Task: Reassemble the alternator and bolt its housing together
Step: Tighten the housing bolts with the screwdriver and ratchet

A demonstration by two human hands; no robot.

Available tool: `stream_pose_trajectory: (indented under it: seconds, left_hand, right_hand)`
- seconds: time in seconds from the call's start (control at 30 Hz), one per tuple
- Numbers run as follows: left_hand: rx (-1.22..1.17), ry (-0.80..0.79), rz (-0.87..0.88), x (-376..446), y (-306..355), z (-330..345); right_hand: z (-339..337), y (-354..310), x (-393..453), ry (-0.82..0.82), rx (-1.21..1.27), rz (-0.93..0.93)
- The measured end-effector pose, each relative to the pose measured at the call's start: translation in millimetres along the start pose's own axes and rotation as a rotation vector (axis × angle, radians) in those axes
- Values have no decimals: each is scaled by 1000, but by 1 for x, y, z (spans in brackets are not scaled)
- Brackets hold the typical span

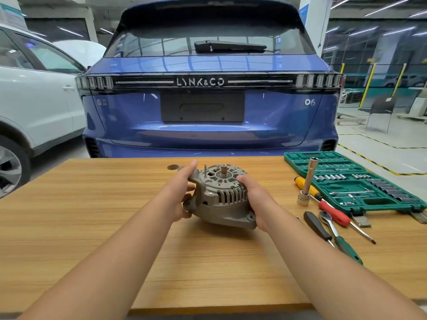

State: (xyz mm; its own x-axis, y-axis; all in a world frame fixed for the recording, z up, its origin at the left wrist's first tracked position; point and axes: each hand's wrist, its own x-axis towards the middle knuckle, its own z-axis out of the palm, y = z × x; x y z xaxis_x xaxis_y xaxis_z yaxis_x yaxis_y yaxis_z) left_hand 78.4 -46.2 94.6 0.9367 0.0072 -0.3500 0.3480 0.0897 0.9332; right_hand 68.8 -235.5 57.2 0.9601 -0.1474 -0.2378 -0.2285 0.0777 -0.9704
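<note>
Head view is showing the alternator (pixel 221 196) near the middle of the desk (pixel 115 227), its two housing halves already sitting together, the shaft stub pointing up at the top and one thin long bolt (pixel 205 170) standing proud beside it. I am cradling the body from both sides: my left hand (pixel 182 195) is curling round the mounting ear on its side, fingers reaching over the top edge, and my right hand (pixel 254 202) is wrapping the opposite flank with the thumb lying on the vented face. Whether the casing is resting on the desk or lifted just clear of it I cannot tell. I am judging that I am in the seating step, squaring the halves and lining up the bolt holes before any tightening is happening. The next move is calling for one hand to steady the housing while the other is fetching a driver, and for the through bolts to be started evenly so the halves are closing flat. Off to my right, well apart from the alternator, a long socket (pixel 308 181) is standing upright, with a ratchet (pixel 332 229), screwdrivers (pixel 332 211) and the green socket case (pixel 355 181) lying open. Beyond the far edge of the desk a small round part (pixel 172 167) is sitting, and a blue car (pixel 208 100) is parked behind.
</note>
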Motion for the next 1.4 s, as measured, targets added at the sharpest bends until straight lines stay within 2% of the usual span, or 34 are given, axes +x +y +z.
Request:
stream_pose_trajectory:
  seconds: [0.27, 0.5, 0.73, 0.87, 1.03, 1.4]
  left_hand:
    - [-95, 57, 289, 0, -38, -7]
    - [-186, 24, 395, -6, -57, -13]
    - [-146, 20, 474, -11, -60, -4]
    - [-159, 43, 432, -14, -59, -2]
    - [-151, 66, 422, -17, -63, -4]
    - [-212, -88, 478, -16, -83, -15]
  right_hand:
    - [3, 26, -23, 28, 60, -188]
    - [-8, 32, -31, -31, 77, -238]
    - [-20, 42, -31, -62, 117, -248]
    - [-23, 38, -32, -77, 111, -188]
    - [-26, 30, -32, -61, 262, -111]
    - [-15, 31, -27, -114, 162, -100]
